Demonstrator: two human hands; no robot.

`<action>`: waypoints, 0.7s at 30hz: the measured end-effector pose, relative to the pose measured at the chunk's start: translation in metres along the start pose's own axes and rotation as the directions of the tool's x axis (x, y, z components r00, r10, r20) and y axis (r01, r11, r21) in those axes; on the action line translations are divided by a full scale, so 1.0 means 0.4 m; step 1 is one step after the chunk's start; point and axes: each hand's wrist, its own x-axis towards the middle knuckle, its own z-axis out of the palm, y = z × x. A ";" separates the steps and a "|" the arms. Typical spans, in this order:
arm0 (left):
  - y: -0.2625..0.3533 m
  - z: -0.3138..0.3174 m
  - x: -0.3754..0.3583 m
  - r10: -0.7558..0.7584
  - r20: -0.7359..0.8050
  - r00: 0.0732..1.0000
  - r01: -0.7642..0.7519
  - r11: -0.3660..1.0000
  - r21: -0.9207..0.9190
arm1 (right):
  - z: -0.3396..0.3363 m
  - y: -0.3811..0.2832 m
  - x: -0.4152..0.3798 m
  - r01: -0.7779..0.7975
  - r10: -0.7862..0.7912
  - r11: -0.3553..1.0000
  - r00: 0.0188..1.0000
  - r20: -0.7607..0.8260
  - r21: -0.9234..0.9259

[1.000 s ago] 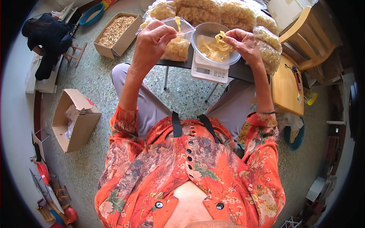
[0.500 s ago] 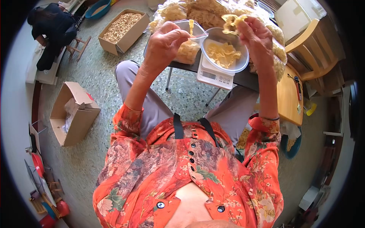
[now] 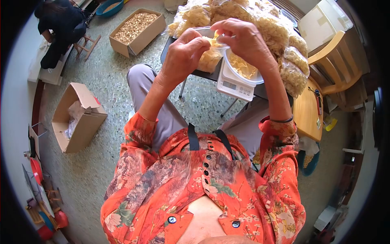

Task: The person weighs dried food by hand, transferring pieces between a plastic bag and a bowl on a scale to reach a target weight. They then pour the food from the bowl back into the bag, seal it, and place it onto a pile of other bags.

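Observation:
My left hand [image 3: 183, 56] pinches the rim of a clear plastic bag [image 3: 208, 61], which is partly filled with pale yellow dried pieces. At the bag's mouth my right hand [image 3: 243, 40] is closed, with a crinkled dried yellow piece [image 3: 214, 38] at its fingertips. Below my right wrist, a white plastic bowl [image 3: 260, 78] holds more of the same flakes [image 3: 243, 68]. That bowl rests on a white digital scale [image 3: 233, 88], and my right hand and forearm cover part of it.
Filled clear bags [image 3: 272, 34] are heaped behind on the dark table [image 3: 206, 75]. A wooden chair [image 3: 339, 61] stands to the right. On the floor at left are a box of dried chips [image 3: 138, 30] and an open carton [image 3: 81, 118]. Another person [image 3: 61, 26] sits at upper left.
My right hand has moved left from above the bowl to the bag's mouth, bringing the dried yellow piece along. My left hand still grips the bag; the view has shifted slightly.

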 end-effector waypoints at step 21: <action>-0.014 0.011 -0.008 -0.014 -0.054 0.998 0.020 0.994 0.105 | -0.061 0.038 -0.104 -0.214 0.242 0.925 0.969 -0.052 0.315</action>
